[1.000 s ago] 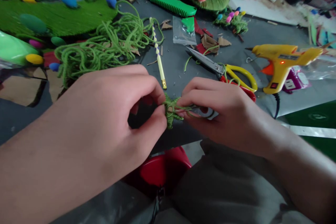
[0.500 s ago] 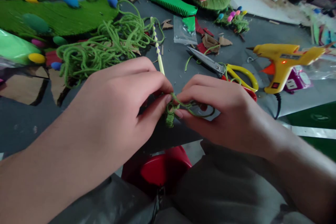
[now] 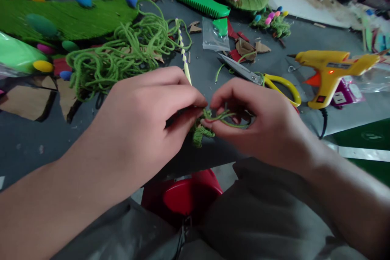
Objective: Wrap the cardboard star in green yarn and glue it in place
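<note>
Between my two hands is a small yarn-wrapped green piece (image 3: 199, 135), short and branching at its lower end. My left hand (image 3: 152, 109) pinches its upper part between thumb and fingertips, which hide some of it. My right hand (image 3: 256, 118) is closed beside it, thumb and fingers on a thin green yarn strand (image 3: 224, 118) that loops back under the palm. A loose heap of green yarn (image 3: 122, 48) lies beyond my left hand. A pale patterned stick (image 3: 185, 61) points away just past my left fingers.
Beyond my right hand lie scissors (image 3: 280, 85) and a yellow glue gun (image 3: 326, 73) with its light lit. A green cutter (image 3: 202, 4), cardboard scraps (image 3: 26, 97) and a plastic bag (image 3: 215, 36) lie farther back. A green mat with coloured eggs (image 3: 73, 18) is at left. The table edge is close to me.
My right fingers have lifted and curled, drawing the strand around at the top of the piece. More of the piece's side branch shows now. My left hand has shifted slightly right, still pinching.
</note>
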`<state>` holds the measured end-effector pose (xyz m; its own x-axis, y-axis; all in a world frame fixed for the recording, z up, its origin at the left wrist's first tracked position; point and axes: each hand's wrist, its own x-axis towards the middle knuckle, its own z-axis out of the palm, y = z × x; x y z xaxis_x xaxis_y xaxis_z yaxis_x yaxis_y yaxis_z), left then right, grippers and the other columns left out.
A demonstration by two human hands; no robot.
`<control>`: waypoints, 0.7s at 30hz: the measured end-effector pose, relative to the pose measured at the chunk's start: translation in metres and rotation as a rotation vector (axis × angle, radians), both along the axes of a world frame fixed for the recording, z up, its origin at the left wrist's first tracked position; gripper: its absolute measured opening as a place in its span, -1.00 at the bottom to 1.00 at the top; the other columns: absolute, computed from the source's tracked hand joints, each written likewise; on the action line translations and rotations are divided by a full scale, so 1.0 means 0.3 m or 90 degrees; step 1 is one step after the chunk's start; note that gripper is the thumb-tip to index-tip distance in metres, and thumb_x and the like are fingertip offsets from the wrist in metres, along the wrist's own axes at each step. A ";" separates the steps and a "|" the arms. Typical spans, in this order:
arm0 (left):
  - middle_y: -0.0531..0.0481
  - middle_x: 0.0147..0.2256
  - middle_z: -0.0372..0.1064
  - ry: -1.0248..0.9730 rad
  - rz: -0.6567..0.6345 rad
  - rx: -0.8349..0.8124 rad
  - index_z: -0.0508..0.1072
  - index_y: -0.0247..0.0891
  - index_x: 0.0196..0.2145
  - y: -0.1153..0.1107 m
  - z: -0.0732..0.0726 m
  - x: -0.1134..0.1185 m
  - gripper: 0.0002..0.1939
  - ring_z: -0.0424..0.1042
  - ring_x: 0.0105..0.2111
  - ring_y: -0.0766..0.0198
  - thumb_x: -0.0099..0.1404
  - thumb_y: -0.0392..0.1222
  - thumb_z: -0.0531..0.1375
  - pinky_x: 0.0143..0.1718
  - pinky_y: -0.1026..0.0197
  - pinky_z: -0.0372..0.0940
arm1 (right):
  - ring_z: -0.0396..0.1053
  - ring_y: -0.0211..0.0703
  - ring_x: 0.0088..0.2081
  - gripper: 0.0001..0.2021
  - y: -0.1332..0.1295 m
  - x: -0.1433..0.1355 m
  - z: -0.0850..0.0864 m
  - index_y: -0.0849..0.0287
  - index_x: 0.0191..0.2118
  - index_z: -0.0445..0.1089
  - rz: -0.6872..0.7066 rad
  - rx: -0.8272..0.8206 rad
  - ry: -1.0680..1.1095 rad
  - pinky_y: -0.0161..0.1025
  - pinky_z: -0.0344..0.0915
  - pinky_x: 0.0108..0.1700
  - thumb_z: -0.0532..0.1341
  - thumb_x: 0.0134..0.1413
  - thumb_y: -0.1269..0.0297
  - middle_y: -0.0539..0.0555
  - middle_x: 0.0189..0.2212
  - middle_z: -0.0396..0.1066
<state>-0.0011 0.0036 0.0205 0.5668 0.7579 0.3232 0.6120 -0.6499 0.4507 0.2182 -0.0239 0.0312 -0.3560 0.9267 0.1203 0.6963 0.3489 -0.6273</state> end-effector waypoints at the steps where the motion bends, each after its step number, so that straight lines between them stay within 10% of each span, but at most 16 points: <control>1: 0.14 -0.18 0.50 -0.010 0.002 -0.001 0.60 -0.10 -0.16 -0.001 -0.001 0.004 -0.83 0.48 -0.25 0.34 0.49 -0.25 0.19 -0.32 0.32 0.27 | 0.41 -0.18 -0.29 -0.78 -0.003 0.002 0.002 0.12 -0.09 0.43 -0.011 0.001 0.009 -0.22 0.42 -0.22 0.38 0.16 0.39 0.01 -0.26 0.47; 6: 0.10 -0.20 0.52 -0.038 -0.018 0.003 0.58 -0.15 -0.22 0.000 -0.007 0.019 -0.87 0.48 -0.29 0.36 0.45 -0.29 0.22 -0.25 0.30 0.35 | 0.47 -0.12 -0.08 -0.60 -0.005 0.008 0.009 0.02 0.23 0.40 0.056 0.026 0.017 -0.16 0.48 -0.06 0.32 0.31 0.25 0.07 -0.01 0.48; 21: 0.12 -0.31 0.44 -0.031 -0.017 -0.065 0.60 -0.16 -0.26 -0.005 0.009 0.014 -0.96 0.42 -0.37 0.40 0.37 -0.24 0.31 -0.35 0.27 0.23 | 0.47 -0.27 -0.26 -0.96 0.005 0.001 0.018 0.20 -0.20 0.57 0.058 0.145 0.059 -0.25 0.43 -0.20 0.33 0.32 0.40 0.02 -0.30 0.56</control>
<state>0.0031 0.0022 0.0233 0.5728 0.7728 0.2734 0.5703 -0.6152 0.5443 0.2184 -0.0223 0.0367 -0.4152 0.8362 0.3584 0.5984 0.5477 -0.5847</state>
